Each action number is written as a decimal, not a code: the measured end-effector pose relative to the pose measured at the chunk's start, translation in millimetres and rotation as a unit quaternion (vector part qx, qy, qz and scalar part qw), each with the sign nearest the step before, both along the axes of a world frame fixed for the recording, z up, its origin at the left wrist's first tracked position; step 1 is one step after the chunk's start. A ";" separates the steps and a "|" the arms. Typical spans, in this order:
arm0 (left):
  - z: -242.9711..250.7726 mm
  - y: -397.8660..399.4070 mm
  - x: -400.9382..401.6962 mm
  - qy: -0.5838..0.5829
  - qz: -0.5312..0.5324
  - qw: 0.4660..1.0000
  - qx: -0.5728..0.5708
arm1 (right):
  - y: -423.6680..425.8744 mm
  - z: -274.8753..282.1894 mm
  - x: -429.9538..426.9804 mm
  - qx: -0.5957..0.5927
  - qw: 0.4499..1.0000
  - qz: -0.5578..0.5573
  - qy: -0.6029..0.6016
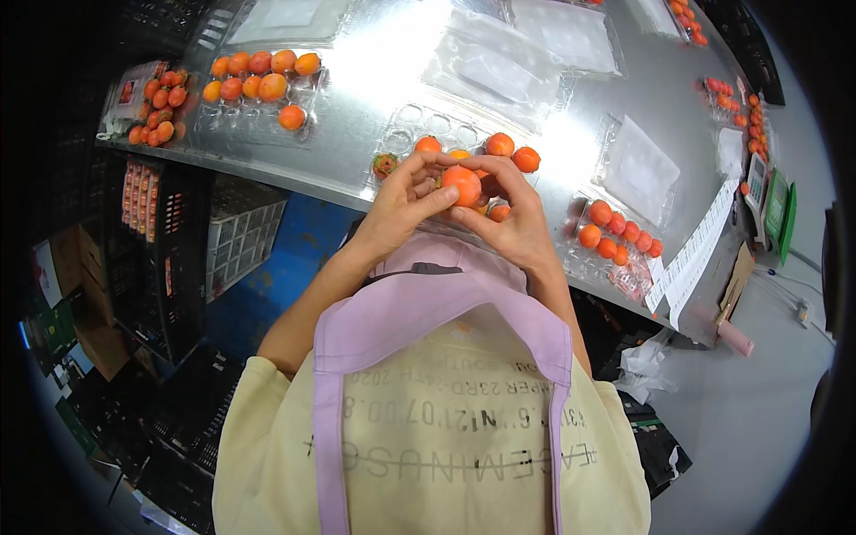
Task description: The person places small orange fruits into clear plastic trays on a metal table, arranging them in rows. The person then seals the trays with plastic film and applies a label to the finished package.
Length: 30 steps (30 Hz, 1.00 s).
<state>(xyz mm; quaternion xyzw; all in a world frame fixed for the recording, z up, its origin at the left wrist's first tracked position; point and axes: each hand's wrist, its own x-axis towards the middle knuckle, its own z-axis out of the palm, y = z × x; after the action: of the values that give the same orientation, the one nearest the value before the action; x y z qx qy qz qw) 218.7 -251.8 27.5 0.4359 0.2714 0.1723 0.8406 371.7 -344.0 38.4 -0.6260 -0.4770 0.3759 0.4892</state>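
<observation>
Between my left hand (409, 200) and my right hand (508, 217) is a round orange-red fruit (461, 185), perhaps a tomato or persimmon. My left thumb presses its near side and a bit of green shows at its left. Fingers of both hands meet over its top. Just beyond and beneath the hands lies a clear plastic tray (399, 140) with round cups. Several similar fruits (499, 144) sit in it, some partly hidden by my hands. One fruit (385, 165) at the tray's left corner has its leafy calyx facing up.
The steel table (361, 87) carries another part-filled tray (227, 119) at left and one (588, 257) at right. Stacked clear packaging (495, 67) lies at the back. Printed label strips (695, 251) hang near a scale (756, 177). Black crates (160, 267) stand below left.
</observation>
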 end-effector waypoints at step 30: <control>7.5 -9.8 6.7 0.078 0.089 0.937 0.330 | -4.4 -5.5 1.5 -0.058 0.949 -0.027 0.308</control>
<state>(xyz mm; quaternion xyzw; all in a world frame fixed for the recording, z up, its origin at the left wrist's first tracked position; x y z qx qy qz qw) 225.4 -261.5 35.0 0.6752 0.3018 0.2911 0.6069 373.1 -348.4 33.0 -0.5196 -0.2637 0.5643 0.5848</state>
